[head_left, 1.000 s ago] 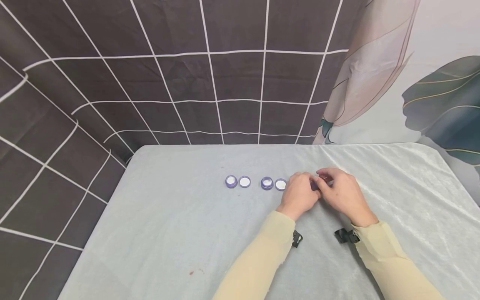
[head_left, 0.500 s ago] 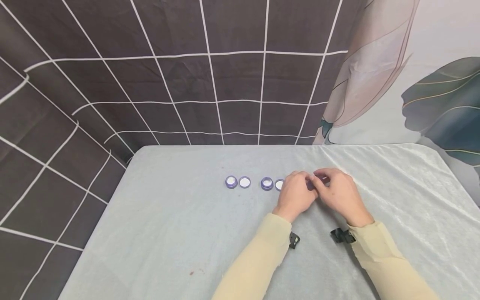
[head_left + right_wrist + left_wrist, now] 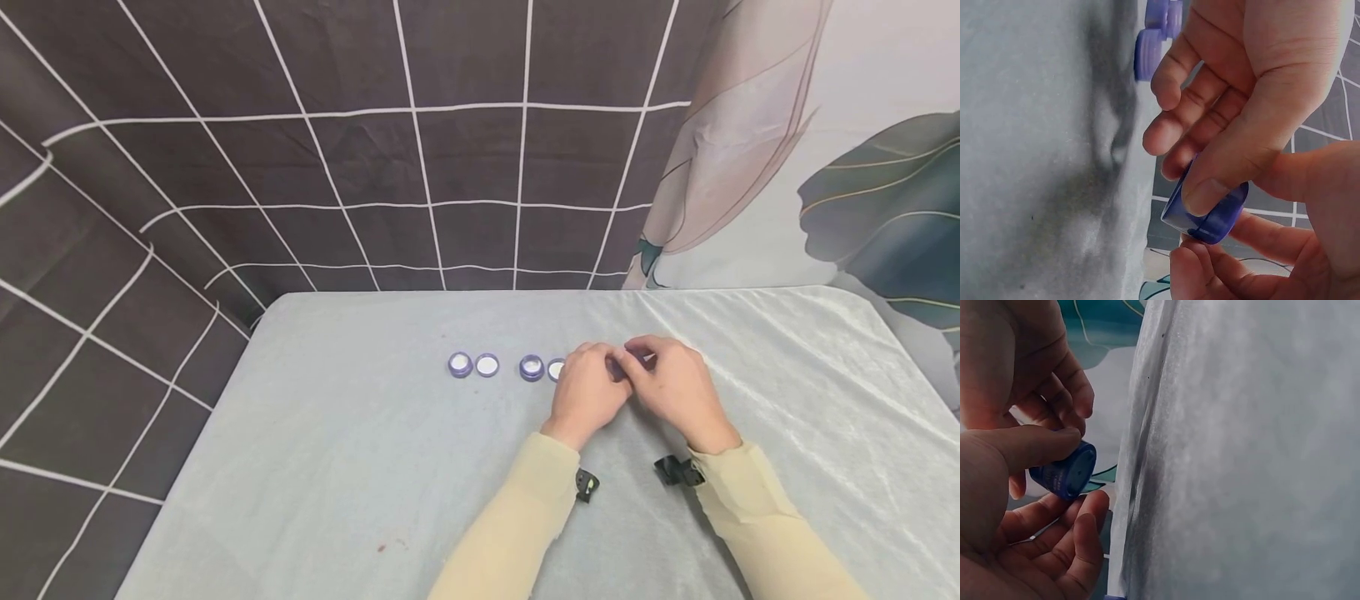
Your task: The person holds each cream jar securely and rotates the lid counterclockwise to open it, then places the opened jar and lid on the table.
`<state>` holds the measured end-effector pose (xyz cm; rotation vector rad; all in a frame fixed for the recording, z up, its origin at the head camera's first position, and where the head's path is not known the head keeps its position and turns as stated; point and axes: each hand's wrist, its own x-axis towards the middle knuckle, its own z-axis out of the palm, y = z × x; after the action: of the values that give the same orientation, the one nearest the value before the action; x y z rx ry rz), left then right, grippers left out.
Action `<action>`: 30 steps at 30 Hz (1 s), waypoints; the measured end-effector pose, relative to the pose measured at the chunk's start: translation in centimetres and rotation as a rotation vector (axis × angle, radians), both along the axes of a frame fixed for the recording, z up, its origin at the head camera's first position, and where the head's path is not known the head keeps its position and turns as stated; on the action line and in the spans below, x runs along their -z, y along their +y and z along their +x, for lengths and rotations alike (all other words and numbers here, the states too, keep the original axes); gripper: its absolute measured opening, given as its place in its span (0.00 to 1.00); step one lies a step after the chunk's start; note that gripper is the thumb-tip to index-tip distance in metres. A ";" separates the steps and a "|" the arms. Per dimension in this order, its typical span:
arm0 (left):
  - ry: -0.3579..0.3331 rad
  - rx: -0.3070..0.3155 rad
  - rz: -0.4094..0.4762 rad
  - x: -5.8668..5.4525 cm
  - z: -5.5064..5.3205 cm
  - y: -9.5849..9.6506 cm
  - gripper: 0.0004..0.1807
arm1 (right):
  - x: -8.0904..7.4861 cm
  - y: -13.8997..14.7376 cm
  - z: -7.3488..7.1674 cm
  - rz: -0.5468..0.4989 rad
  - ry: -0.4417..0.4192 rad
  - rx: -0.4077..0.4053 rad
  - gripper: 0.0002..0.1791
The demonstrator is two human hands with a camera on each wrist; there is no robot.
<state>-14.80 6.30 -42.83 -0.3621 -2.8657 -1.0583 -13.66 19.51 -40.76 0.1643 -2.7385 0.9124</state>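
Note:
Above the light table, both hands meet around a small purple jar [image 3: 1230,215], which shows as dark blue in the left wrist view. A seam runs round its side in the right wrist view. My left hand [image 3: 587,392] presses its thumb [image 3: 1207,195] on the jar's side, with fingers curled on the far side. My right hand [image 3: 681,390] grips the same jar from the other end; its fingers [image 3: 1192,269] curl against it. From the head, the hands mostly hide the jar. Left of them stand an open purple jar [image 3: 532,367] and a partly covered round lid [image 3: 555,369].
Farther left, another open jar [image 3: 460,364] lies beside its white-faced lid [image 3: 487,364]. Pale velvety cloth covers the table [image 3: 337,467]. A dark gridded curtain [image 3: 360,158] hangs behind and to the left, with a leaf-patterned curtain [image 3: 757,167] at the right.
Both hands have shifted slightly left with the jar between them, covering more of the nearest lid. The jars and lids on the table stay where they were.

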 end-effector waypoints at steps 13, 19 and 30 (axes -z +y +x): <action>0.028 -0.037 0.012 -0.3 0.6 0.1 0.18 | 0.0 -0.1 0.0 0.006 0.027 0.029 0.14; 0.078 -0.058 0.013 -0.1 0.8 0.2 0.17 | -0.3 -0.1 -0.2 0.001 0.023 0.026 0.13; 0.104 -0.087 0.053 0.3 0.9 0.5 0.19 | -0.5 0.3 -0.2 -0.008 -0.017 0.024 0.17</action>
<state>-13.91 6.82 -43.13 -0.2771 -2.7303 -1.0645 -13.87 19.83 -40.31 0.1231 -2.7460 0.9225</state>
